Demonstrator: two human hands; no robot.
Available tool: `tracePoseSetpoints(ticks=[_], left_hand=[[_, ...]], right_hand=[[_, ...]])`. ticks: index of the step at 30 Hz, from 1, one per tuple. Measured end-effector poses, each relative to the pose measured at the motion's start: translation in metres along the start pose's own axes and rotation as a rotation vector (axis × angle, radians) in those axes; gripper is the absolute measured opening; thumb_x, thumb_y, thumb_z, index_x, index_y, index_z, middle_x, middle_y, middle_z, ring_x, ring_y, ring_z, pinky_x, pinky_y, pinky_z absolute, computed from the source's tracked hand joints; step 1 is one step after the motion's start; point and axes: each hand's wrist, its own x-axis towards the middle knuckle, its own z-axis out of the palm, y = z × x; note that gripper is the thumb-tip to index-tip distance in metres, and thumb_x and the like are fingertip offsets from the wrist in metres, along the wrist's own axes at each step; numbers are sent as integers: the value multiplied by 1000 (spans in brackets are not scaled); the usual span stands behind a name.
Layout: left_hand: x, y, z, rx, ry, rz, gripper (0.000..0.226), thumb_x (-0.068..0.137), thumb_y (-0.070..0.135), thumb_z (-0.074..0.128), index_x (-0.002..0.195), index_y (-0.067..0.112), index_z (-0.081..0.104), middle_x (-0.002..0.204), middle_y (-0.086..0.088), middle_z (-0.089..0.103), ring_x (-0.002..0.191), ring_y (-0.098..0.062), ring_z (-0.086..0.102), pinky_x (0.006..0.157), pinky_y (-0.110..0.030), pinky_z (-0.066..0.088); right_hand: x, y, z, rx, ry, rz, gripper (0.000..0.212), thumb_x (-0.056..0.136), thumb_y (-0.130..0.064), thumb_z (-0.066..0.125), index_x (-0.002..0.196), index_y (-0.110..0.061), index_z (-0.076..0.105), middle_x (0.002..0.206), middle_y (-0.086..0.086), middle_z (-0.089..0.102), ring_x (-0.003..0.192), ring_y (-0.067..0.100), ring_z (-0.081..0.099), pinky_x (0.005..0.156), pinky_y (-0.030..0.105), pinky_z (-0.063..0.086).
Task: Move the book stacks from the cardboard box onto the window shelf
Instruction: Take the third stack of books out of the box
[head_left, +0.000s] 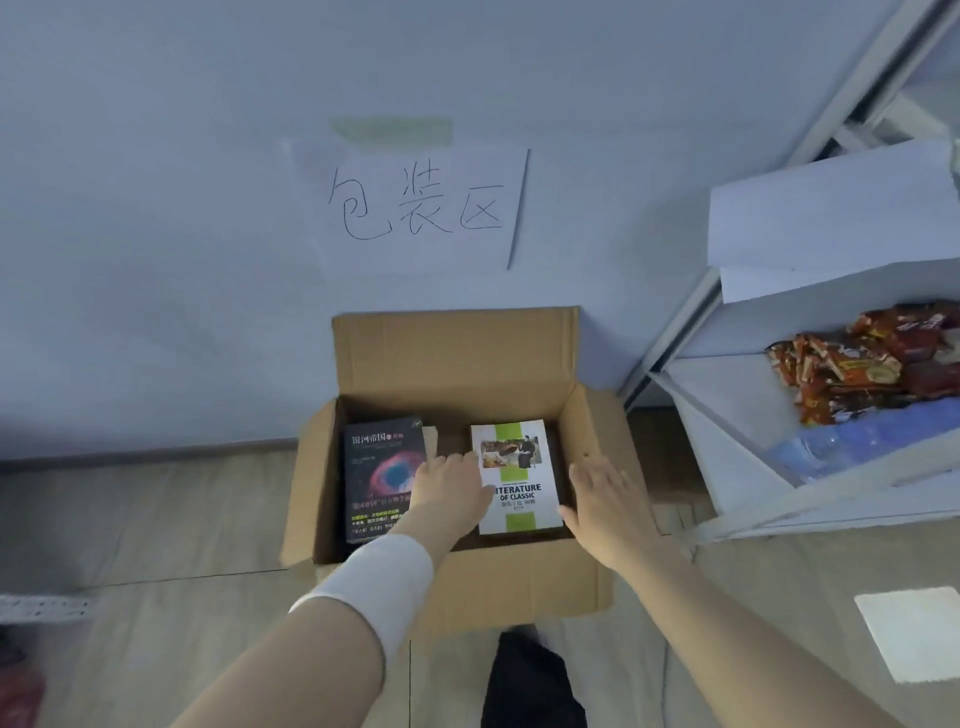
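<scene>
An open cardboard box (457, 358) stands on the floor against the wall. Inside it, on the left, lies a stack topped by a dark book with a nebula cover (382, 467). On the right lies a stack topped by a white and green book (519, 478). My left hand (452, 486) reaches into the box and its fingers rest at the white book's left edge. My right hand (605, 499) hovers flat at that book's right edge, fingers spread. Neither hand has closed on anything. No window shelf is in view.
A paper sign (421, 208) with handwritten characters hangs on the wall above the box. A white metal rack (737, 415) at the right holds red snack packets (857, 358), blue packs and white sheets. A white paper (914, 631) lies on the floor at the right.
</scene>
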Motion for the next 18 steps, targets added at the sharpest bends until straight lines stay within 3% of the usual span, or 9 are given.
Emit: tracePoseSetpoints(ticks=[6, 11, 14, 18], left_hand=[[78, 0, 82, -332, -292, -217, 58, 96, 38, 44, 146, 11, 29, 144, -10, 46, 130, -27, 48, 105, -37, 41], [197, -13, 180, -730, -337, -429, 75, 94, 42, 48, 152, 10, 13, 152, -10, 36, 138, -26, 38, 110, -33, 34], [258, -27, 239, -917, -308, -553, 81, 89, 49, 54, 150, 9, 19, 149, -12, 41, 134, -29, 44, 108, -36, 40], [296, -38, 287, -1124, -316, -667, 67, 83, 48, 63, 135, 9, 44, 132, -9, 59, 117, -29, 60, 96, -38, 49]], right_hand=[[95, 16, 61, 317, -236, 80, 69, 97, -47, 35, 151, -12, 10, 157, 8, 24, 143, 25, 27, 114, 37, 31], [234, 27, 156, 637, -246, 264, 71, 92, -46, 48, 147, -9, 24, 147, 11, 40, 132, 25, 44, 105, 37, 42], [299, 31, 212, 739, -200, 373, 75, 91, -46, 49, 147, -2, 24, 148, 17, 36, 136, 29, 38, 108, 37, 39], [336, 41, 259, 903, -151, 515, 73, 79, -56, 61, 123, 1, 52, 122, 18, 57, 111, 32, 57, 90, 36, 50]])
